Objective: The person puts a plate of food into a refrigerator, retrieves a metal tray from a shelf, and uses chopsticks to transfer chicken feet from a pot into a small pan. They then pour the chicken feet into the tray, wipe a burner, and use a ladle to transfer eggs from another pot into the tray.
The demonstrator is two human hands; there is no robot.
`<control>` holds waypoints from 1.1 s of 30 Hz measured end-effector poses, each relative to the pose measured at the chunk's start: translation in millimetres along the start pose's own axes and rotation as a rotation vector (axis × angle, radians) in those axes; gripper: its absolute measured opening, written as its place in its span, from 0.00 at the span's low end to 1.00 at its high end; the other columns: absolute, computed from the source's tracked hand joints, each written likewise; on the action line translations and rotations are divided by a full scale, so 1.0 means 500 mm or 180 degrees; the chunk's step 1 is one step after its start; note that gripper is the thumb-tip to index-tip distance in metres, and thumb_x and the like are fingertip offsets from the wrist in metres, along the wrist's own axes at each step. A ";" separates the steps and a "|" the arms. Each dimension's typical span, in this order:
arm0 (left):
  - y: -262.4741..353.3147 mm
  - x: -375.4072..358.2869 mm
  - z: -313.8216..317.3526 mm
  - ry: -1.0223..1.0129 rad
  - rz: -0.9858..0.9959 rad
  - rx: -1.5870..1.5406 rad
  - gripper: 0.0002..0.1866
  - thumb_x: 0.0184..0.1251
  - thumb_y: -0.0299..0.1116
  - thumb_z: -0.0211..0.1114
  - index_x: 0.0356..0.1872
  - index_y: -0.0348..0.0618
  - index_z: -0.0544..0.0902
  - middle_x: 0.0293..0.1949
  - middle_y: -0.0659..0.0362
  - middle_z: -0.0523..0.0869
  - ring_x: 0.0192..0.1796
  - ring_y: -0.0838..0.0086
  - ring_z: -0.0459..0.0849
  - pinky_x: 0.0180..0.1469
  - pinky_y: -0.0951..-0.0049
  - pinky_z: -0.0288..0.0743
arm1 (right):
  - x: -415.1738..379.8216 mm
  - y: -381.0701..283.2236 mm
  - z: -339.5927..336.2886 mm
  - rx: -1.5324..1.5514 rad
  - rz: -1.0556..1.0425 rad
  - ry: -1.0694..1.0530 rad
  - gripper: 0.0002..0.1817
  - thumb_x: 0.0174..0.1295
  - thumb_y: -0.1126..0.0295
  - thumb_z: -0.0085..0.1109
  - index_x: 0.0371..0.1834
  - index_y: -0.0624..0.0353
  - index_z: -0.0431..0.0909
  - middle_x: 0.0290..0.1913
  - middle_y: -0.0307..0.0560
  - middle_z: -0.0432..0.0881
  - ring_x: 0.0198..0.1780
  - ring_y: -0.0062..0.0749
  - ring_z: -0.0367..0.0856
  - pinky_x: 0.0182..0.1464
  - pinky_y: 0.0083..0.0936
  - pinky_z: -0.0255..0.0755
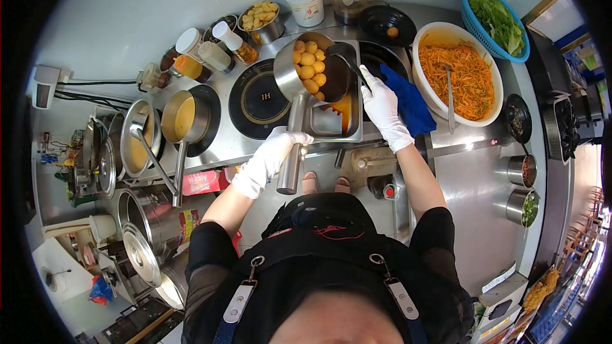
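Observation:
My white-gloved left hand (273,154) is closed around the handle of a steel saucepan (285,74). Round golden-brown balls (308,69), possibly eggs, lie in the pan with dark brown liquid. The pan hangs over a rectangular metal container (326,129) that has brown sauce in it. A black ladle (345,57) is gripped by the handle in my right hand (384,109), also gloved in white. Its head reaches into the saucepan beside the balls. Against my right wrist lies a dark blue cloth (408,105).
Left of the pan is a round black cooktop (260,99), then a saucepan of yellow liquid (185,118). A white bowl of shredded carrot (422,99) stands at right, near a blue basket of greens (477,23). Seasoning jars (218,56) line the wall.

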State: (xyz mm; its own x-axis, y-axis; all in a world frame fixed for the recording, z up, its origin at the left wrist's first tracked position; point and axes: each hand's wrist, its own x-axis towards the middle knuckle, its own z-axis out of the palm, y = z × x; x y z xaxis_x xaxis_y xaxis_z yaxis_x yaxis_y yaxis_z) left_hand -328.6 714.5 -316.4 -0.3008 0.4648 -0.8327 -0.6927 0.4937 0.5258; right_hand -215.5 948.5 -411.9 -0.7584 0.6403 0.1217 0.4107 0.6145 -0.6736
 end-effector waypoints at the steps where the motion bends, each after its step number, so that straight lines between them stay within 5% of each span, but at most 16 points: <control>1: 0.003 -0.002 0.004 0.0008 0.0028 0.0057 0.07 0.57 0.24 0.66 0.35 0.30 0.81 0.23 0.58 0.80 0.22 0.75 0.78 0.27 0.72 0.76 | 0.000 0.003 0.002 0.0015 -0.0005 0.0019 0.27 0.63 0.69 0.57 0.67 0.42 0.71 0.53 0.53 0.81 0.49 0.50 0.81 0.50 0.37 0.76; 14: 0.038 -0.018 -0.001 0.0182 0.0252 0.0825 0.09 0.57 0.26 0.67 0.34 0.28 0.81 0.24 0.56 0.81 0.23 0.73 0.79 0.26 0.73 0.77 | 0.009 -0.016 0.031 0.0720 0.0439 0.0009 0.25 0.63 0.72 0.58 0.66 0.47 0.72 0.53 0.58 0.81 0.52 0.51 0.80 0.54 0.33 0.74; 29: 0.122 -0.044 0.038 0.0446 -0.0046 0.1721 0.10 0.57 0.26 0.67 0.34 0.29 0.78 0.23 0.57 0.78 0.21 0.74 0.77 0.24 0.75 0.75 | 0.005 0.005 0.042 0.0704 0.0403 0.0240 0.27 0.63 0.66 0.56 0.68 0.43 0.70 0.49 0.56 0.82 0.47 0.53 0.81 0.52 0.41 0.75; 33: 0.135 -0.047 0.038 0.0392 -0.0065 0.1649 0.10 0.56 0.25 0.68 0.34 0.28 0.78 0.23 0.57 0.78 0.20 0.75 0.77 0.22 0.75 0.74 | 0.003 -0.009 0.018 0.0774 0.0673 0.0106 0.26 0.64 0.69 0.57 0.67 0.43 0.72 0.50 0.59 0.81 0.50 0.54 0.80 0.52 0.36 0.74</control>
State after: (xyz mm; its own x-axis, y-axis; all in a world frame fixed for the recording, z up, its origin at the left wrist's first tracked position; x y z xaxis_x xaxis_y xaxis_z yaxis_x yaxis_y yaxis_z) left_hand -355.9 750.8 -257.8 -0.3869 0.3770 -0.8416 -0.2942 0.8145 0.5001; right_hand -223.2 942.4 -415.3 -0.6507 0.7591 -0.0185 0.4214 0.3408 -0.8404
